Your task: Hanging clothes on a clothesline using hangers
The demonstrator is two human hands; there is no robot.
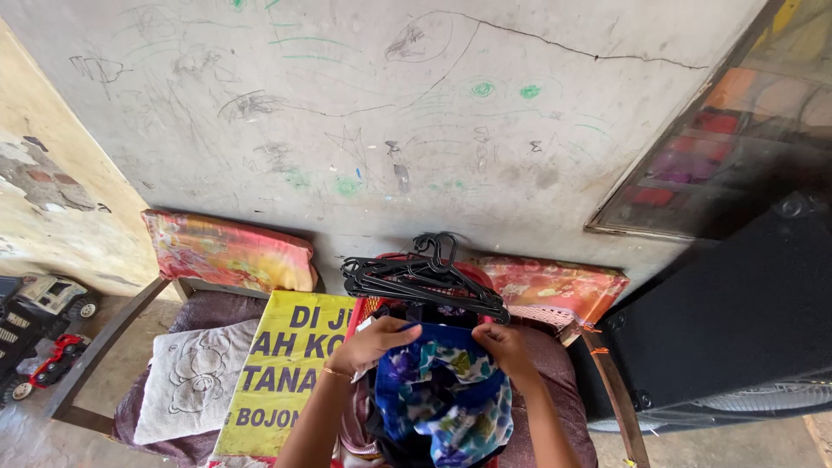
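Note:
My left hand (pixel 374 342) and my right hand (pixel 507 347) each grip an upper corner of a blue floral cloth (pixel 442 394) patterned in purple, green and white. The cloth hangs down between my forearms over a red basket (pixel 357 314). A bunch of black plastic hangers (pixel 425 276) lies across the basket's far rim, just beyond my hands. A thin gold bangle sits on my left wrist.
The basket rests on a wooden couch with colourful cushions (pixel 227 251) against a scribbled grey wall (pixel 390 113). A yellow sign (pixel 277 373) and a white towel (pixel 192 377) lie to the left. Toy trucks (pixel 39 334) are on the floor at far left; a black speaker box (pixel 737 321) stands right.

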